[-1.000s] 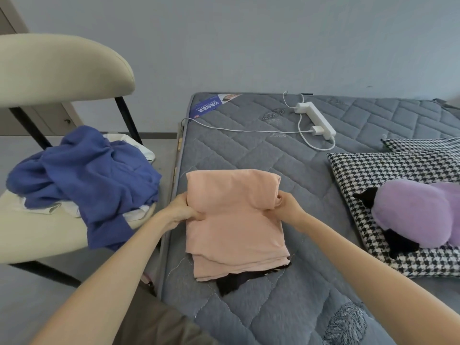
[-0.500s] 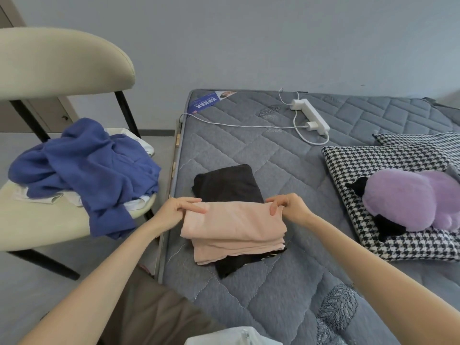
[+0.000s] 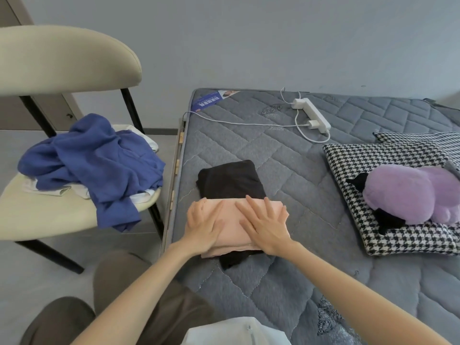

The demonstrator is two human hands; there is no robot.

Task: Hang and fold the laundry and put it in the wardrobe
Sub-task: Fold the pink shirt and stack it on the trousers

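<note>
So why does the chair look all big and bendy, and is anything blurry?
Head view: the wide lens stretches the edges, so the chair at the left looks huge and curved; head view: soft, even light, no glare, only faint shadows under the left hand and right hand on the pink garment; head view: no motion smear on the hands.

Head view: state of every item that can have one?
pink garment: folded, lying on the black garment.
black garment: folded, on the mattress, partly covered.
blue garment: unfolded, crumpled on the chair.
white garment: crumpled beneath the blue garment.
left hand: fingers straight, pressing the pink garment.
right hand: fingers straight, pressing the pink garment.
power strip: on the mattress, one plug inserted.
</note>
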